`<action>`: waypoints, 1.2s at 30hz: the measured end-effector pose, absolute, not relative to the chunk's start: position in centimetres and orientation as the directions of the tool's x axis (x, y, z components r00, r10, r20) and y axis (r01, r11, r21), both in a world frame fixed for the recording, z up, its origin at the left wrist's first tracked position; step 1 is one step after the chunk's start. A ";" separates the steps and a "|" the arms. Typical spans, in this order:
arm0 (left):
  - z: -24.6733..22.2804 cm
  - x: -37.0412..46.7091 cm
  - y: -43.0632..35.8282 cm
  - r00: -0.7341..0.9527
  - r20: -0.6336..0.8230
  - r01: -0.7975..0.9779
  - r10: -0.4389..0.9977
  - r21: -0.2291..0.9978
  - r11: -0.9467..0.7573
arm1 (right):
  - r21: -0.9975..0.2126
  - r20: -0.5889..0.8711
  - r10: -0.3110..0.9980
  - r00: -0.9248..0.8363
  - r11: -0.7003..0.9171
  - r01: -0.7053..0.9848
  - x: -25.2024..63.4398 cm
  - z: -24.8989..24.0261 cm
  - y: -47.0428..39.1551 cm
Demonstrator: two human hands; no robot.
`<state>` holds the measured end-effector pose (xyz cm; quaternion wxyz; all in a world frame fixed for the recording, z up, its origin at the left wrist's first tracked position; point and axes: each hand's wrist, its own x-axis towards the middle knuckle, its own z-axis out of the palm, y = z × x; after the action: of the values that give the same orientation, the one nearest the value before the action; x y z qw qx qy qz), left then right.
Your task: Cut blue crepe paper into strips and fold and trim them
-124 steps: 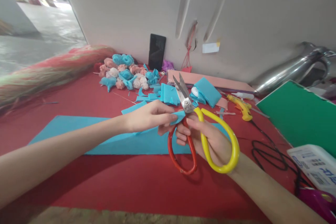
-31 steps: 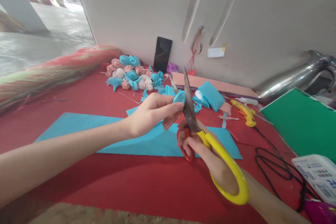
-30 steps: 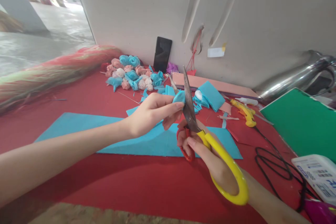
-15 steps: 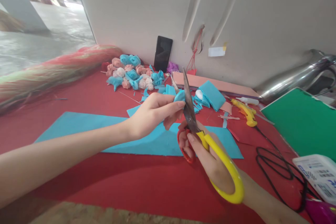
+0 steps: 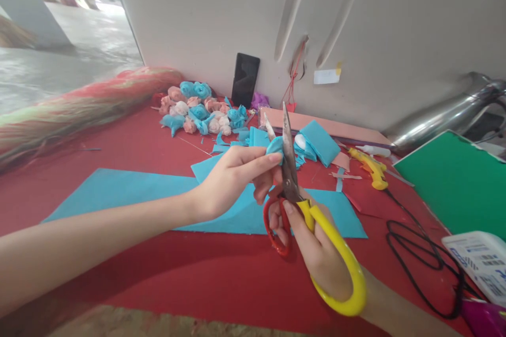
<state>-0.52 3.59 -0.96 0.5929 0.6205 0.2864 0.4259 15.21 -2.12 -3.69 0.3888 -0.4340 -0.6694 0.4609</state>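
Observation:
Between thumb and fingers, my left hand [image 5: 241, 174] pinches a small folded blue paper piece [image 5: 275, 144]. My right hand [image 5: 316, 242] is wrapped round scissors [image 5: 290, 184] with one red and one yellow handle. The scissor blades point up and stand apart, with the blue piece between or right beside them. Under both hands a long blue paper strip [image 5: 130, 189] lies across the red table [image 5: 190, 274]. Behind my hands are blue scraps and a folded blue paper stack [image 5: 320, 143].
Paper flowers [image 5: 200, 110] are heaped at the back left, near a leaning black phone [image 5: 245, 80]. At right are a yellow glue gun [image 5: 369, 168] with a black cord, a green board [image 5: 458, 184] and a white package [image 5: 480, 263]. A fringed roll [image 5: 90, 100] lies left.
Both hands have shifted slightly, the left one a little to the right. The scissor blades are spread wider, and the red handle has swung outward.

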 end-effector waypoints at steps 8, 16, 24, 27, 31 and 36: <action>-1.1 -0.3 3.3 0.483 0.179 -0.208 0.857 0.974 -0.086 | -0.956 0.114 0.954 -0.278 0.182 0.232 14.8 -3.7 -2.4; -0.4 -0.6 3.3 0.481 0.169 -0.133 0.860 0.984 -0.119 | -0.962 0.127 0.952 -0.278 0.187 0.201 14.9 -3.1 -2.9; 0.0 -1.4 4.3 0.500 0.163 -0.147 0.850 0.984 -0.102 | -0.984 0.060 0.973 -0.222 0.095 0.153 14.8 -2.9 -2.9; 0.1 -1.6 4.8 0.515 0.172 -0.149 0.840 0.983 -0.110 | -0.981 0.049 0.976 -0.211 0.087 0.176 14.8 -2.5 -3.0; 0.1 -1.9 5.3 0.530 0.177 -0.166 0.830 0.981 -0.103 | -0.974 0.022 0.977 -0.210 0.069 0.217 14.8 -2.2 -3.0; 0.2 -1.7 5.3 0.536 0.154 -0.193 0.830 0.980 -0.057 | -0.998 -0.047 0.948 -0.315 -0.032 0.051 15.3 -3.3 -2.6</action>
<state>-1.74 5.33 0.16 0.6340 0.6049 0.2635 0.4034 15.26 -2.58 -3.31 0.3921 -0.4344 -0.5746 0.5722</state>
